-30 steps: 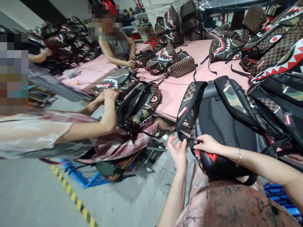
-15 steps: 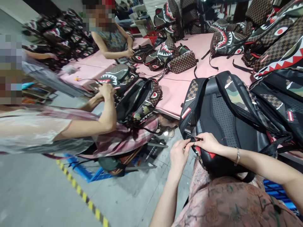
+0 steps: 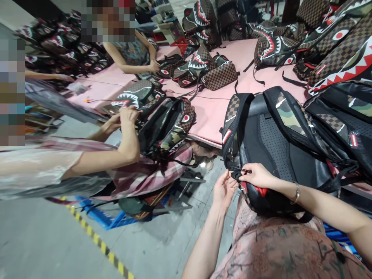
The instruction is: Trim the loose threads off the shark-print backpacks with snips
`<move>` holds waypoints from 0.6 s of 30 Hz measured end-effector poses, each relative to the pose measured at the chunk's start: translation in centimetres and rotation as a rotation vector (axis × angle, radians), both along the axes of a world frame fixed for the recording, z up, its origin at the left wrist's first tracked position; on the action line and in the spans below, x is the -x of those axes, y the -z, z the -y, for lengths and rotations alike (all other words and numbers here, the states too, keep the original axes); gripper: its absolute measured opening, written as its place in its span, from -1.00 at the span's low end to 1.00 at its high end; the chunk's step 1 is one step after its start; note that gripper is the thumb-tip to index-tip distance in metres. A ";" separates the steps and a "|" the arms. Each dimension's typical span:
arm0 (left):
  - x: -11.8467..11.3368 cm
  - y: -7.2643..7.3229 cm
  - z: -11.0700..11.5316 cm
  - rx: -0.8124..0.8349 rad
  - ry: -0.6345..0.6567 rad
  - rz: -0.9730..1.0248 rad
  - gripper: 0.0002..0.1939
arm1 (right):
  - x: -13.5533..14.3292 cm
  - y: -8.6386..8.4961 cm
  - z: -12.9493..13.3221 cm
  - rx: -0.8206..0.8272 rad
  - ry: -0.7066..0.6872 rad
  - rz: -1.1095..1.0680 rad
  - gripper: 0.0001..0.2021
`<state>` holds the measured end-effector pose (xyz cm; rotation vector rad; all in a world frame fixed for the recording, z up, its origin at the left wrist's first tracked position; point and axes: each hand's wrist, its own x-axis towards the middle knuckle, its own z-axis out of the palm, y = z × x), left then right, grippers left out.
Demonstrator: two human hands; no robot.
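Note:
A black backpack (image 3: pixel 258 143) with checked and camouflage patches on its shoulder straps leans across my lap, back panel facing up. At its lower left side, my left hand (image 3: pixel 224 190) pinches the end of a black webbing strap (image 3: pixel 235 174). My right hand (image 3: pixel 257 176), a bracelet on its wrist, is closed on the same strap from the other side. A thin dark pointed piece (image 3: pixel 246 171) sticks out by the right fingertips; its kind is unclear. Red fabric (image 3: pixel 262 191) shows just below the right hand.
The pink table (image 3: pixel 207 116) holds several shark-mouth backpacks (image 3: pixel 200 64). Another black backpack (image 3: pixel 343 120) lies close on the right. At left, a seated co-worker's hands (image 3: pixel 128 116) work at an open backpack (image 3: pixel 165 124). Yellow-black tape (image 3: pixel 99 240) marks the floor.
My left fingers have shifted and loosened slightly around the strap end, and more of the bunched strap shows between my hands. The view has swung slightly; the co-worker's hands have moved a little.

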<state>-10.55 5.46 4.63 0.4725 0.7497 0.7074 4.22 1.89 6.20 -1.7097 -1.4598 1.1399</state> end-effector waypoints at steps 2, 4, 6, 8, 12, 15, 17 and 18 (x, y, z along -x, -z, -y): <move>0.0 -0.1 0.1 0.006 -0.025 -0.014 -0.62 | 0.0 0.1 0.0 0.021 0.009 -0.021 -0.86; 0.1 -0.1 0.2 -0.048 -0.027 -0.085 -0.64 | -0.1 0.2 -0.1 0.046 0.029 -0.055 -0.86; 0.2 -0.1 0.3 -0.121 -0.009 -0.152 -0.73 | -0.2 0.5 -0.1 0.058 0.056 -0.113 -0.84; 0.4 -0.1 0.3 -0.174 0.026 -0.189 -0.78 | -0.6 0.7 0.0 0.037 0.106 -0.194 -0.80; 0.7 -0.2 0.4 -0.217 0.027 -0.214 -0.80 | -1.6 0.6 0.7 -0.065 0.227 -0.215 -0.75; 0.7 -0.5 0.4 -0.190 0.019 -0.212 -0.78 | -2.0 0.0 1.8 -0.100 0.211 -0.114 -0.74; 0.6 -0.8 0.4 -0.165 0.029 -0.217 -0.76 | -2.1 -0.4 2.6 -0.115 0.182 -0.062 -0.76; 0.5 -0.9 0.4 -0.159 0.034 -0.215 -0.76 | -2.1 -0.5 2.9 -0.122 0.173 -0.044 -0.77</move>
